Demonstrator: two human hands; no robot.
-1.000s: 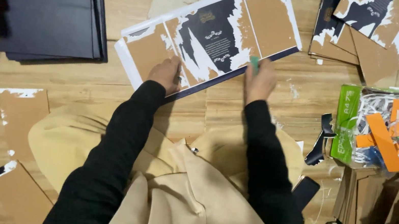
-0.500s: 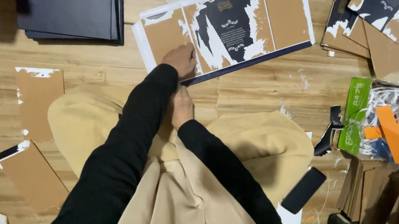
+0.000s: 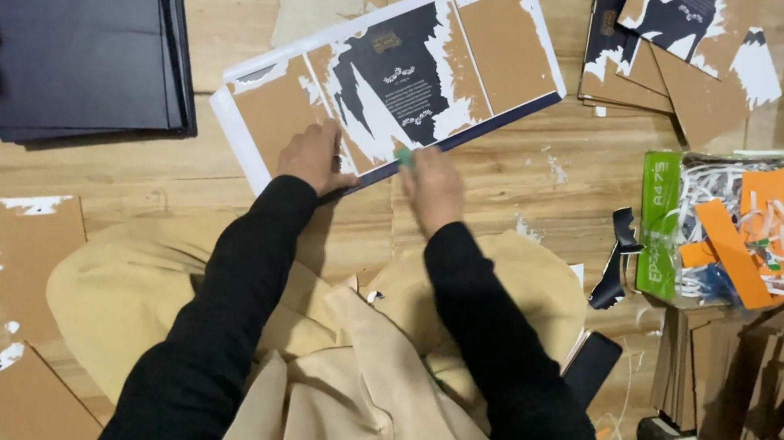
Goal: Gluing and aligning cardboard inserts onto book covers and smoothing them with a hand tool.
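Since half a second ago our right hand [image 3: 434,187] has come back up from our lap to the long cardboard panel [image 3: 395,79] in the upper middle of the frame, pinching a small green tool [image 3: 404,156] at its near edge (scraping, we judge). Our left hand [image 3: 313,154] lies flat and open on the panel, pinning it.

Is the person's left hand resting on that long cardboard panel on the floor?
Yes, the left hand lies flat on the panel's near end.
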